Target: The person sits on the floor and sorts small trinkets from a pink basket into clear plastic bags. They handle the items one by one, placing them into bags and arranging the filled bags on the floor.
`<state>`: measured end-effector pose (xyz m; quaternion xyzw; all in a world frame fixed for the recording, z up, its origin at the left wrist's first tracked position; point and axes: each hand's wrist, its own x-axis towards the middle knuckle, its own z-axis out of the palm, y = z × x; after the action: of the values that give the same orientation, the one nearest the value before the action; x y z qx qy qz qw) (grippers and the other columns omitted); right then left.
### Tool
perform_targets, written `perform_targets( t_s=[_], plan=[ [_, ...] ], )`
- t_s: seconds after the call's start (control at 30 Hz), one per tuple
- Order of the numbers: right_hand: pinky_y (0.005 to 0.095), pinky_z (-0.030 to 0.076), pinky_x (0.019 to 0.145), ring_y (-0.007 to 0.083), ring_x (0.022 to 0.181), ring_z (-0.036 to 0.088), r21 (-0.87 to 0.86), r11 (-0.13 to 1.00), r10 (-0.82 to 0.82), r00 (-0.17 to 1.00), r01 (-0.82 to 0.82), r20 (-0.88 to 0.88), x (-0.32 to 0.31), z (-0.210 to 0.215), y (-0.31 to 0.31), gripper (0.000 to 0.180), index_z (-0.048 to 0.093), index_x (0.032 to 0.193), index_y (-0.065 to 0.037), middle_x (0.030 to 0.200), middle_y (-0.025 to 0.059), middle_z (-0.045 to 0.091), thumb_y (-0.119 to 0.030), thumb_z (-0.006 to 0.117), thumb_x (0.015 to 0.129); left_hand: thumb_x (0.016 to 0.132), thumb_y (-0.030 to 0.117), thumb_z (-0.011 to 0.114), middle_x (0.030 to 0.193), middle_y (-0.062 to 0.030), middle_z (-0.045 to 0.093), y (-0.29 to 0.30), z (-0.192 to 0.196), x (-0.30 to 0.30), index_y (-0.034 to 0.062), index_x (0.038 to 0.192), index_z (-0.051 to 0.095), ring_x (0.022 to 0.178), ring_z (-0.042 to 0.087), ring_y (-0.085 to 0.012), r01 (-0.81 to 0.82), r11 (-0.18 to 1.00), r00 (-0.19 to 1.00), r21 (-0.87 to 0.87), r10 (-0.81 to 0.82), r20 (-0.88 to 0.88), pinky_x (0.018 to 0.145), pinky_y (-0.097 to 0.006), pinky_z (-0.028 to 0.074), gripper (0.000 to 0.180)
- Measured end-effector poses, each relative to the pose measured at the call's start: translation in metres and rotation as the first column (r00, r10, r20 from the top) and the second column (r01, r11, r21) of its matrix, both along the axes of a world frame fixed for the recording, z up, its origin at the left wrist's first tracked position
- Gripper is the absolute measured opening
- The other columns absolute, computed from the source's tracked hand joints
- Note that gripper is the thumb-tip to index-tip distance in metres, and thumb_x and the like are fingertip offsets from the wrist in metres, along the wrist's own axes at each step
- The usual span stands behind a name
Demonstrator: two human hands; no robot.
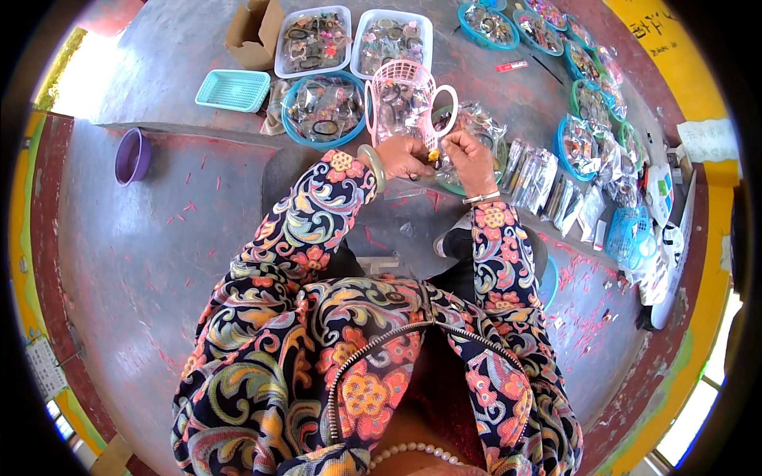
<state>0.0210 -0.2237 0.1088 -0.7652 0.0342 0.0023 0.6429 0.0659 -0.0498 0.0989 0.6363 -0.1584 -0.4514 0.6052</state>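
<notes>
My left hand (403,156), with a pale bangle at its wrist, is closed in a pinch. A small dark hair tie with a yellow ornament (433,155) shows at its fingertips. Close by on the right, my right hand (471,161) has its thumb and fingers pressed together; its fingertips hide what they grip. Just beyond both hands stands a pink handled basket (385,75) holding bagged small items. Behind my right hand, clear bags (482,119) lie in a greenish round tray partly covered by that hand.
A blue round basket (290,131) of bagged hair ties sits left of the pink basket. Two white trays (357,47) and a cardboard box (248,36) stand behind. Clear packets (528,174) and several filled baskets line the right. A purple tub (132,156) stands far left.
</notes>
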Motion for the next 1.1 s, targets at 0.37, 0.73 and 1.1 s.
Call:
perform_targets(
  t_s=[0.37,0.73,1.1],
  plan=[
    [0.0192,0.039,0.052,0.0068,0.054,0.05,0.091,0.995,-0.005,0.961,0.031,-0.275,0.007,0.004,-0.013,0.01,0.055,0.079,-0.003,0.063,0.0008,0.056,-0.013,0.054,0.079,0.08,0.012,0.054,0.08,-0.0078,0.062,0.02,0.009,0.019,0.0005,0.089,0.058,0.075,0.059,-0.0116,-0.824,0.493,0.546,-0.281,0.823,-0.159,0.062,-0.022,0.042,0.015],
    [0.0195,0.042,0.045,0.0105,0.059,0.06,0.098,0.994,0.096,0.797,-0.046,-0.596,0.01,-0.028,0.019,0.015,0.056,0.084,-0.003,0.076,0.0063,0.063,-0.017,0.049,0.082,0.079,0.013,0.055,0.082,-0.0064,0.062,0.022,0.012,0.019,0.0029,0.086,0.059,0.077,0.059,-0.0128,-0.858,0.455,0.499,-0.238,0.849,-0.177,0.063,-0.022,0.042,0.013],
    [0.019,0.04,0.048,0.0086,0.061,0.059,0.113,0.993,0.085,0.893,-0.039,-0.441,0.021,-0.016,0.003,0.018,0.057,0.082,-0.004,0.075,0.0037,0.063,-0.02,0.051,0.082,0.08,0.013,0.054,0.081,-0.0045,0.062,0.029,0.007,0.019,0.0044,0.084,0.06,0.076,0.059,-0.0124,-0.868,0.449,0.486,-0.21,0.854,-0.186,0.061,-0.024,0.042,0.011]
  ],
)
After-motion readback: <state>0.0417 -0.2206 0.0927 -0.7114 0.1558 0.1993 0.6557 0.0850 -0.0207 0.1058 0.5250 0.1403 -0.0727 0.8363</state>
